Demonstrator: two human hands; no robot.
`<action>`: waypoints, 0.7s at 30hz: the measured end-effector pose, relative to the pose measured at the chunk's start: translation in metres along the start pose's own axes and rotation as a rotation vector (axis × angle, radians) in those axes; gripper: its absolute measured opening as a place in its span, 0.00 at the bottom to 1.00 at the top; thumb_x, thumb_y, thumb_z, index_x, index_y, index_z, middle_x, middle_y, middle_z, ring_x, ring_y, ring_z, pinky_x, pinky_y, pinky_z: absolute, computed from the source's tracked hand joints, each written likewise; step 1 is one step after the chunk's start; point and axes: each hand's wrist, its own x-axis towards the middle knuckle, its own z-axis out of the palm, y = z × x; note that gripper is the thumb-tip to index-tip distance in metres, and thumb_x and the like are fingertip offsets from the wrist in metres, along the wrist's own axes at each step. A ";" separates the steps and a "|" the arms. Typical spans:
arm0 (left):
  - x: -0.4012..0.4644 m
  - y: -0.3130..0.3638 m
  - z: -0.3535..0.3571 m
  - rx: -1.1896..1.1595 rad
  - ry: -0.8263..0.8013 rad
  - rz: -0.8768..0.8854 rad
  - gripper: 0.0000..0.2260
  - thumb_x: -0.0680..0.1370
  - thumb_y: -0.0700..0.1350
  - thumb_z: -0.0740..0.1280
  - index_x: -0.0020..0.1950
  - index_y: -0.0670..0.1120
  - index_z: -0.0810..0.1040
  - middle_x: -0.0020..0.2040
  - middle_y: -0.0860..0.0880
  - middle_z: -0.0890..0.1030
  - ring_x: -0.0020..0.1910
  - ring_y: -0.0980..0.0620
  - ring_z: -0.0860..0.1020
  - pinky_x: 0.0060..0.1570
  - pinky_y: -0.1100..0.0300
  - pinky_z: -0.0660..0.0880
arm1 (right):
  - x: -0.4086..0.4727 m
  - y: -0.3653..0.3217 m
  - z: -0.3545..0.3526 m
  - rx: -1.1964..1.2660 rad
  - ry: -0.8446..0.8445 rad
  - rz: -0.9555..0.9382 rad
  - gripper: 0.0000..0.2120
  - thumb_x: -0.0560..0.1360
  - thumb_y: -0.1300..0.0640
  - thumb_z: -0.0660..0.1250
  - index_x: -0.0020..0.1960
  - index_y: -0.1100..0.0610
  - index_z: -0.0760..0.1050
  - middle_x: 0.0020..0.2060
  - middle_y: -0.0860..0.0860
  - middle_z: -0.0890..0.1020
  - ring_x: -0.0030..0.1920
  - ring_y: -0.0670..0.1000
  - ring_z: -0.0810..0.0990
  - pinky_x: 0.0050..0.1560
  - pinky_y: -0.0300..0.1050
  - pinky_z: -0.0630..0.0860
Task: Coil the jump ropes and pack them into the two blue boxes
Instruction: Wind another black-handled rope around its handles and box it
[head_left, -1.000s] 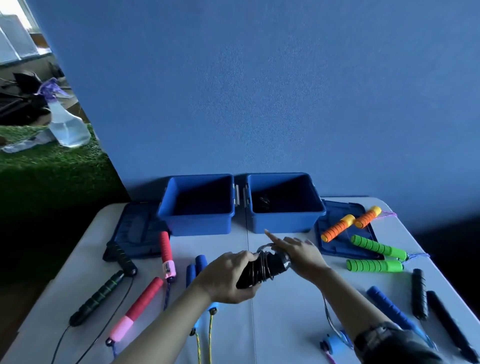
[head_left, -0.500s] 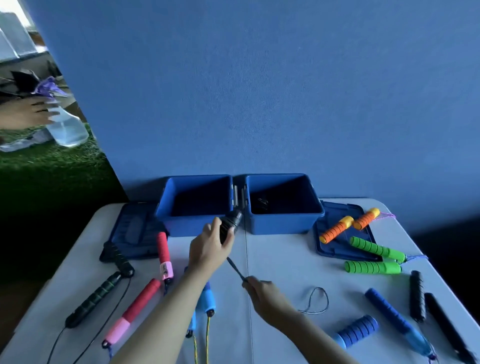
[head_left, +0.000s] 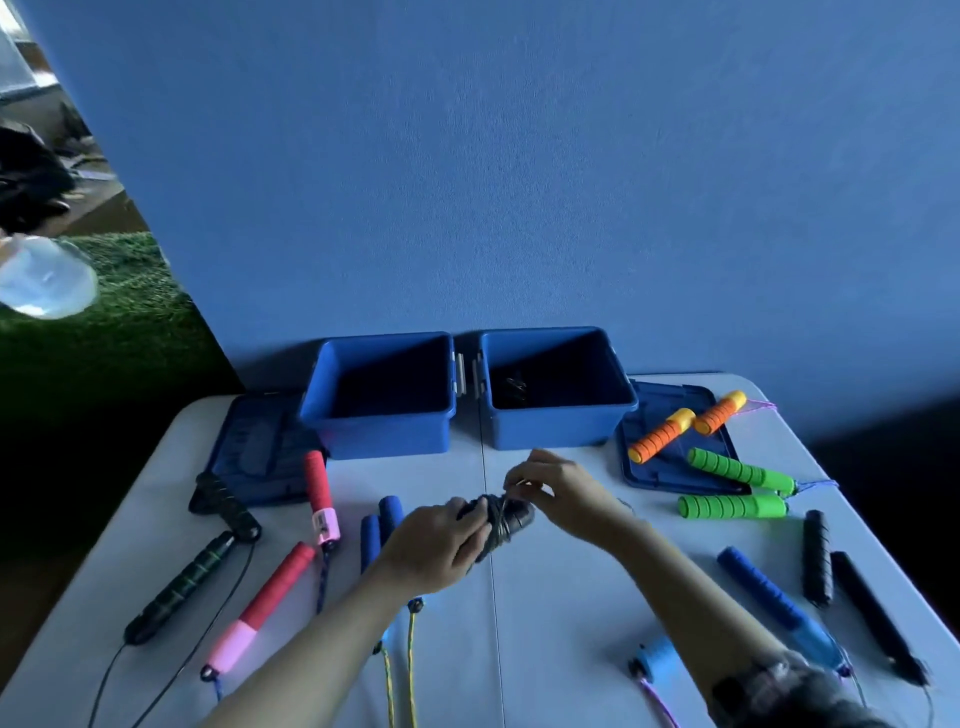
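Note:
My left hand (head_left: 436, 545) grips a pair of black jump rope handles (head_left: 511, 519) with thin cord wound around them, just above the table's middle. My right hand (head_left: 558, 491) pinches the cord's loose end right above the bundle. Two open blue boxes stand side by side at the back: the left box (head_left: 382, 439) looks empty, the right box (head_left: 556, 428) has a small dark item at its bottom.
On the white table (head_left: 545, 623) lie red-pink handles (head_left: 270, 597), black-green handles (head_left: 182, 582), blue handles (head_left: 382, 525), orange handles (head_left: 670, 434) on a box lid (head_left: 670, 467), green handles (head_left: 737, 488), black handles (head_left: 831, 571) and a second lid (head_left: 254, 447).
My left hand came back down from near the boxes to the table's middle. My right hand rose from the table to the bundle, and the loose loop of cord is gone from the table.

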 end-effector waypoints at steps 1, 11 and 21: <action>0.000 0.005 -0.003 -0.056 -0.009 0.050 0.16 0.82 0.53 0.53 0.61 0.44 0.73 0.38 0.45 0.77 0.28 0.45 0.75 0.25 0.58 0.70 | 0.001 0.007 -0.002 0.039 -0.025 0.028 0.02 0.75 0.53 0.67 0.46 0.48 0.78 0.42 0.47 0.78 0.43 0.48 0.77 0.47 0.48 0.75; 0.012 0.019 -0.022 -0.153 0.020 0.194 0.20 0.74 0.52 0.67 0.62 0.43 0.74 0.45 0.48 0.78 0.34 0.48 0.75 0.32 0.56 0.75 | -0.002 0.029 -0.020 0.456 -0.185 0.246 0.09 0.67 0.51 0.74 0.47 0.51 0.84 0.44 0.49 0.85 0.47 0.45 0.82 0.55 0.40 0.77; 0.015 0.021 -0.025 -0.168 0.035 0.075 0.23 0.76 0.51 0.63 0.70 0.48 0.67 0.47 0.47 0.78 0.34 0.48 0.76 0.32 0.55 0.75 | -0.016 0.019 0.012 0.634 -0.148 0.591 0.13 0.82 0.56 0.54 0.46 0.54 0.76 0.34 0.52 0.79 0.34 0.47 0.75 0.38 0.41 0.71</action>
